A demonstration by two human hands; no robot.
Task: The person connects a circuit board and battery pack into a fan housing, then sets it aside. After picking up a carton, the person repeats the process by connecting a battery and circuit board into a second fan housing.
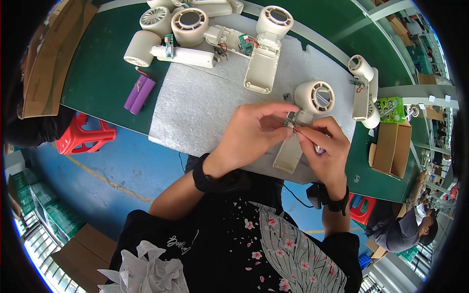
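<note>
Between the thumb and finger of my left hand (251,134) is a small circuit board (291,117). My right hand (326,146) pinches close against it, with a thin red wire (295,129) at its fingertips. A small shiny, purplish thing (319,150) shows in the curl of the right fingers; its kind is not clear. Both hands are over a cream handheld fan whose round head (315,96) lies just beyond them. The fan's hollow handle shell (288,157) shows below the fingers, partly hidden by them.
Several cream fan bodies (189,27) and an opened fan (262,68) lie along the far side. Purple battery cells (140,94) lie left of the foam sheet (185,107). At right are another fan (361,93) and a cardboard box (392,149). A person (410,227) sits far right.
</note>
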